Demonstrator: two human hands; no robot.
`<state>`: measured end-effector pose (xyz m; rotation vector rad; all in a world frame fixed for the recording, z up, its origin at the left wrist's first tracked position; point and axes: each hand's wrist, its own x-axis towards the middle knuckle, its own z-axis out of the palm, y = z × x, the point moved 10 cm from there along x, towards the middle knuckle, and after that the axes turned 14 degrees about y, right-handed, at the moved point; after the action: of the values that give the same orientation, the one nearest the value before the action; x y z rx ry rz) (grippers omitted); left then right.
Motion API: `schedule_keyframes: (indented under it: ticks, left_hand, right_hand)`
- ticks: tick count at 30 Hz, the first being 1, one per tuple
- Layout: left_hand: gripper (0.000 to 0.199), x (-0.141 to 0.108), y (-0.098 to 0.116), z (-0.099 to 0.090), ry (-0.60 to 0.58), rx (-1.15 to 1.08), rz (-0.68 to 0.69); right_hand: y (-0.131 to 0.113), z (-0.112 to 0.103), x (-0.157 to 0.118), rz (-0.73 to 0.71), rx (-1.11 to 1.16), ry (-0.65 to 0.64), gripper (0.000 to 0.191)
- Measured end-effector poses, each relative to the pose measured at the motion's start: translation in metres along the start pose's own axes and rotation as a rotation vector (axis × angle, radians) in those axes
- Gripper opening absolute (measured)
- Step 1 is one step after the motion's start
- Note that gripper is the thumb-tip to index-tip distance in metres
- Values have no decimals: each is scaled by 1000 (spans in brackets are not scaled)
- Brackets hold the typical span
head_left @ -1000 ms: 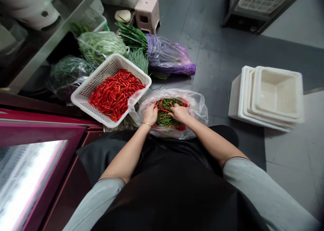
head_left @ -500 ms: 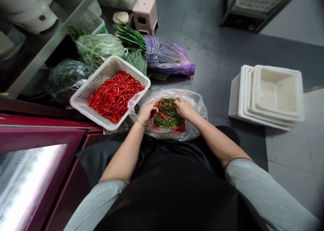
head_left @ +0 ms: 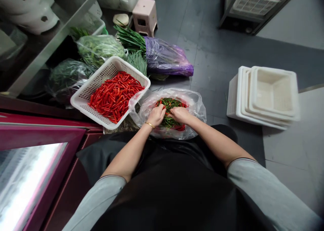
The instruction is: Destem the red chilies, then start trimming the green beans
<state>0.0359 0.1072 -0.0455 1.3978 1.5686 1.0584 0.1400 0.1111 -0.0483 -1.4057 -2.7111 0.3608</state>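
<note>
A clear plastic bag [head_left: 198, 104] lies open in front of my lap, with green-stemmed red chilies [head_left: 170, 120] inside. Over its middle, my left hand [head_left: 157, 115], with a gold bracelet at the wrist, is closed in a pinch, a bit of red showing at the fingertips. Close beside it on the right, my right hand [head_left: 180, 114] is curled closed over the stems; what it holds is too small to make out. To the left, a white perforated basket [head_left: 83, 97] holds a heap of loose red chilies [head_left: 116, 96]; its right side adjoins the bag.
Stacked white baskets [head_left: 275, 89] stand on the floor at the right. Beyond the chili basket lie bagged greens [head_left: 101, 49] and a purple bag [head_left: 169, 57] of long green stalks. A pink stool [head_left: 144, 15] is farther back. A red-framed glass unit [head_left: 63, 163] flanks me at left.
My left hand has moved right and my right hand slightly left, so both now meet near the middle of the bag. The view has shifted slightly.
</note>
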Motion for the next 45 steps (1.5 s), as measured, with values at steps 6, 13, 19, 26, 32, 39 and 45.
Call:
schedule_keyframes:
  ticks: [6,13,19,26,32,39,45]
  left_hand:
    - [23,6,-16,25,-63,-255,-177]
    - [32,-12,-18,20,-188,-419,-315]
    - [29,-22,-19,19,-168,-291,-355]
    - [33,-42,-24,41,-100,-475,-599]
    - [37,-60,55,25,-393,-585,-273]
    - [38,-35,25,3,-312,-255,-254]
    - [42,-47,-4,43,-387,82,-36]
  right_hand:
    - [-6,-21,10,58,852,138,42]
    - [27,2,2,388,900,-1,48]
    - [-3,-14,11,151,463,290,41]
    - [-1,-23,0,230,174,253,38]
    - [20,-23,-23,396,994,288,44]
    - [29,-5,-20,177,427,225,41]
    - [115,8,-49,411,-49,-134,37]
